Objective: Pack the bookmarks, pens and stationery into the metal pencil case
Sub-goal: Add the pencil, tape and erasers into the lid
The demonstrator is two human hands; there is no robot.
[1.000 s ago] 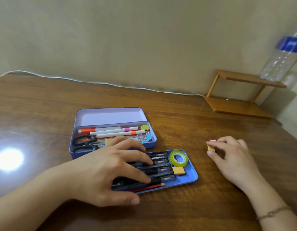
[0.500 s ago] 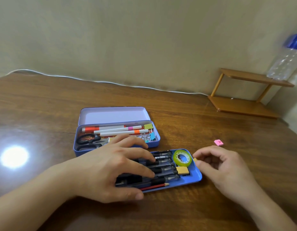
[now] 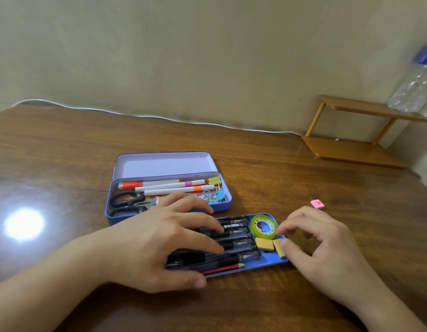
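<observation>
The blue metal pencil case lies open with its lid folded back. Inside are markers, scissors and binder clips. In front lies its blue inner tray with black pens, a red pencil, a green tape roll and a yellow eraser. My left hand rests flat on the pens, fingers spread. My right hand hovers at the tray's right end, its thumb tip touching a second yellow eraser that leans on the rim. A pink eraser lies on the table to the right.
A small wooden shelf stands at the back right with a plastic bottle on top. A white cable runs along the wall. Lamp glare shows on the brown table at the left.
My right hand carried a yellow eraser leftward from beside the pink eraser and set it at the tray's right end. My left hand stayed on the pens.
</observation>
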